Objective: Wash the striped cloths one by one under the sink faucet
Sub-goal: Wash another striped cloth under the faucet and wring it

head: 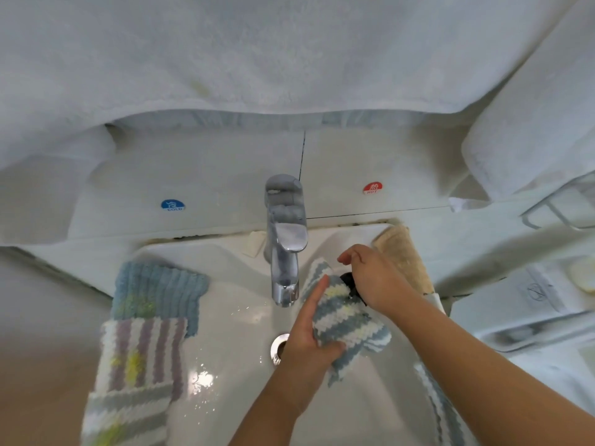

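White basin (225, 365), wet around the drain. Left hand (309, 333) curls round the blue-striped cloth (347, 320) beside the faucet (285, 252); right hand (373, 278) pinches its upper edge (no water visibly running). Best to spread the cloth directly under the spout and rub evenly.

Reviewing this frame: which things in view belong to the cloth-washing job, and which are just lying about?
Job:
- blue-striped cloth, held by left hand and right hand
- faucet
- sink
- blue cloth, purple-striped cloth and grey-striped cloth on the sink's left rim

Lying about:
- beige cloth
- white towel
- COLD sticker, HOT sticker
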`<state>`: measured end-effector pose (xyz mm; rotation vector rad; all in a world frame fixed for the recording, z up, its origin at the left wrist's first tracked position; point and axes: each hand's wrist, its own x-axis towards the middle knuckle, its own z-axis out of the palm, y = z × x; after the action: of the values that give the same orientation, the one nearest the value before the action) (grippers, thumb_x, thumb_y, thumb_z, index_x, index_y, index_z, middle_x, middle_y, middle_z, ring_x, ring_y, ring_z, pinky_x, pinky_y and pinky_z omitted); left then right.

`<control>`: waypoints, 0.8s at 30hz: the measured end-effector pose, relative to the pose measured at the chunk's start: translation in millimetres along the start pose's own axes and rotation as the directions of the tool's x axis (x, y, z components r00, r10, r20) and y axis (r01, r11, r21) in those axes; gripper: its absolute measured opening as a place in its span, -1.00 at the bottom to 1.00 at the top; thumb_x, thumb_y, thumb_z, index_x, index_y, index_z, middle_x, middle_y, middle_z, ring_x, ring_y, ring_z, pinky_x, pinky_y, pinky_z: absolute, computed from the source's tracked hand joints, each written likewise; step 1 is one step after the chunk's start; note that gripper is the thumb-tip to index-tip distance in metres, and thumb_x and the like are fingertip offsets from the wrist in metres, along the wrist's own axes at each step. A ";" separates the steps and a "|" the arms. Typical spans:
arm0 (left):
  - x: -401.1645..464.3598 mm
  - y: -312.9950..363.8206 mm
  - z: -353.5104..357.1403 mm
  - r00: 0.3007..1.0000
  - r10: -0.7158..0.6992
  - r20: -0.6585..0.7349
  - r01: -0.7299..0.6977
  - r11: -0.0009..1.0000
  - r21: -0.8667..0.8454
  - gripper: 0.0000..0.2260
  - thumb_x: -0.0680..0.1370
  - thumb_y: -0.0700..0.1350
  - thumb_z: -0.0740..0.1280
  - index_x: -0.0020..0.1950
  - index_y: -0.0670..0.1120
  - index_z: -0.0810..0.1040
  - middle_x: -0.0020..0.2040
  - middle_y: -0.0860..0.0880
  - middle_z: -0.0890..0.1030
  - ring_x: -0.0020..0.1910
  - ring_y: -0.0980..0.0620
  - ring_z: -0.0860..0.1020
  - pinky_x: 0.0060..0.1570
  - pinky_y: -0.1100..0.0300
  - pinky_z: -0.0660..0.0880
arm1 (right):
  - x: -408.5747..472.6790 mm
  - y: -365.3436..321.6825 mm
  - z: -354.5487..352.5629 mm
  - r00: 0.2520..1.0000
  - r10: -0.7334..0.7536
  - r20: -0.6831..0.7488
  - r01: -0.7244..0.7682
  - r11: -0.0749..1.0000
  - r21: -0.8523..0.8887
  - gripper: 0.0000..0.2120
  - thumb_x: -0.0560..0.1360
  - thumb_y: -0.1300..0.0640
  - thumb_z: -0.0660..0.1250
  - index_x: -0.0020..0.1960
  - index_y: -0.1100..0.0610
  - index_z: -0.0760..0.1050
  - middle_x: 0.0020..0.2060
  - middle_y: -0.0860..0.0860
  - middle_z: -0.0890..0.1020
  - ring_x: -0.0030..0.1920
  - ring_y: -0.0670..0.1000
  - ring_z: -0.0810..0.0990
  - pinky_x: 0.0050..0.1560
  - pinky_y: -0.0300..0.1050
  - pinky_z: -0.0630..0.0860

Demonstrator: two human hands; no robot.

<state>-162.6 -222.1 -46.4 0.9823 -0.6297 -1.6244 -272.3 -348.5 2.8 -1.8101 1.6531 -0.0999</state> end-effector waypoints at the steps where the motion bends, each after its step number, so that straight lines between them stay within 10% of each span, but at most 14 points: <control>1: 0.5 -0.1 -0.6 1.000 0.002 0.003 -0.001 1.000 -0.006 -0.20 0.36 -0.51 0.29 0.37 0.28 0.45 0.38 0.03 0.51 0.32 -0.07 0.52 0.22 -0.01 0.51 | 1.2 0.3 0.7 1.000 0.002 -0.003 -0.002 1.000 -0.005 -0.68 0.64 0.15 -0.04 0.12 -0.05 0.48 0.07 -0.03 0.59 0.05 0.01 0.54 0.14 0.02 0.50; 12: 3.0 4.2 -2.1 1.000 -0.014 0.022 0.014 0.999 -0.029 -0.19 0.40 -0.57 0.24 0.39 0.24 0.44 0.40 -0.01 0.49 0.34 -0.08 0.50 0.29 -0.06 0.47 | 2.2 5.4 6.8 0.997 -0.062 -0.035 0.058 0.994 -0.091 -0.67 0.66 0.14 -0.05 0.11 -0.01 0.50 -0.31 -0.16 0.43 -0.19 -0.01 0.46 -0.13 -0.10 0.40; 20: -1.5 7.1 -0.9 0.999 0.015 0.038 -0.013 0.999 -0.049 -0.21 0.38 -0.55 0.26 0.42 0.19 0.42 0.39 -0.07 0.50 0.33 -0.13 0.50 0.23 0.01 0.51 | -3.4 3.0 0.9 0.989 -0.117 -0.094 0.111 0.992 -0.064 -0.67 0.67 0.03 -0.02 0.22 0.02 0.49 0.11 -0.01 0.59 0.08 -0.01 0.52 0.15 -0.04 0.45; 24: -7.7 9.7 -3.4 1.000 0.014 0.014 -0.013 0.998 -0.057 -0.19 0.40 -0.59 0.23 0.43 0.16 0.42 0.38 -0.05 0.51 0.32 -0.12 0.52 0.19 0.05 0.53 | -25.7 2.8 -2.5 0.933 -0.062 -0.354 0.186 0.926 0.329 -0.65 0.62 -0.11 0.11 0.29 0.04 0.43 0.15 -0.13 0.54 0.17 -0.14 0.49 0.19 -0.23 0.36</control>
<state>-154.1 -217.1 -38.2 0.9241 -0.5955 -1.6301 -280.9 -326.1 12.9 -1.6747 1.6104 -0.7615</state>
